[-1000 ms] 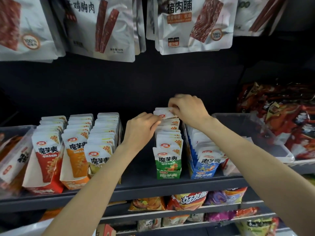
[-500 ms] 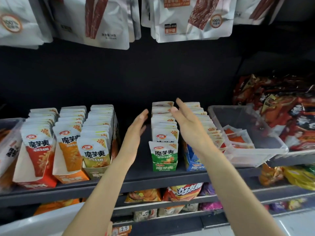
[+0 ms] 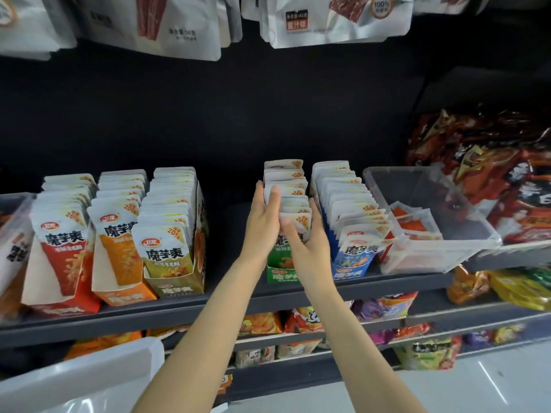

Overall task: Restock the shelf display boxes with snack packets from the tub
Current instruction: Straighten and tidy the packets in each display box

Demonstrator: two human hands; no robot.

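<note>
The green display box [image 3: 279, 276] stands mid-shelf, filled with a row of upright white snack packets [image 3: 290, 186]. My left hand [image 3: 261, 225] lies flat against the left side of that row, thumb on the packet tops. From the right, my right hand [image 3: 308, 245] presses the front packets with straight fingers. Neither hand holds a loose packet. Right beside it stands a full blue display box [image 3: 351, 271]. Further right, the clear tub [image 3: 432, 254] sits on the shelf with a few orange-red packets [image 3: 413, 223] inside.
Red [image 3: 59, 305], orange [image 3: 125, 296] and olive [image 3: 176, 287] display boxes stand full at shelf left. A white bin [image 3: 77, 380] is at lower left. Large pouches [image 3: 334, 22] hang overhead. Red snack bags [image 3: 492, 162] are piled at right; lower shelves hold more packets.
Both hands left the back of the packet row, opened out, then closed in flat on the front of the green box's row. The view tilted down and shifted.
</note>
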